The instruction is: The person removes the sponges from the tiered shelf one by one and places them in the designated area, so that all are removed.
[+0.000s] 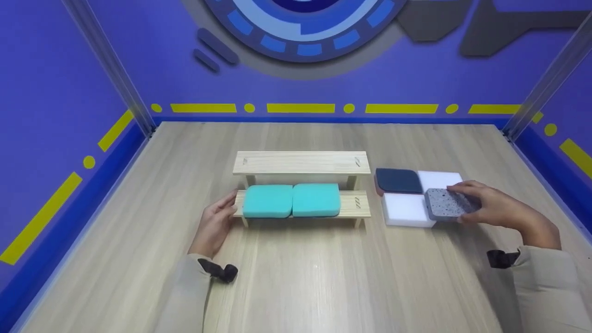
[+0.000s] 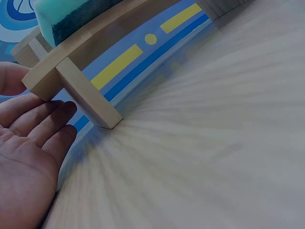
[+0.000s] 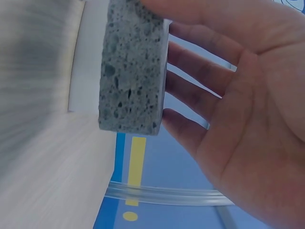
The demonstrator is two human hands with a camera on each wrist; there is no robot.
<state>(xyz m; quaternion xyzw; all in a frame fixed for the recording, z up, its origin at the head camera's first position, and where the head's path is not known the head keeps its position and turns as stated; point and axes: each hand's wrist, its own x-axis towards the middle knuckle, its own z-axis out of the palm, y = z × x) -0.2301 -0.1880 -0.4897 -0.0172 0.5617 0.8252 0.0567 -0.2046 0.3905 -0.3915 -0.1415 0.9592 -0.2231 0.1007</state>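
Note:
My left hand (image 1: 213, 226) holds the left end of the front wooden rack (image 1: 349, 203), with fingers at and below the plank's end in the left wrist view. Two teal sponges (image 1: 268, 201) (image 1: 316, 200) lie side by side on this rack; a dark scouring underside shows on the sponge (image 2: 71, 21) in the left wrist view. Over at the right, my right hand (image 1: 502, 208) grips a grey, pitted pumice stone (image 1: 446, 204) between thumb and fingers. The stone (image 3: 131, 71) overlaps the white sponges in the head view; whether it touches them I cannot tell.
Behind the front rack stands a taller wooden rack (image 1: 300, 162). A dark-topped sponge with a reddish body (image 1: 397, 180), a rear white sponge (image 1: 439, 178) and a front white sponge (image 1: 407, 210) sit together right of the racks. Blue panels (image 1: 296, 92) enclose the wooden table (image 1: 305, 286).

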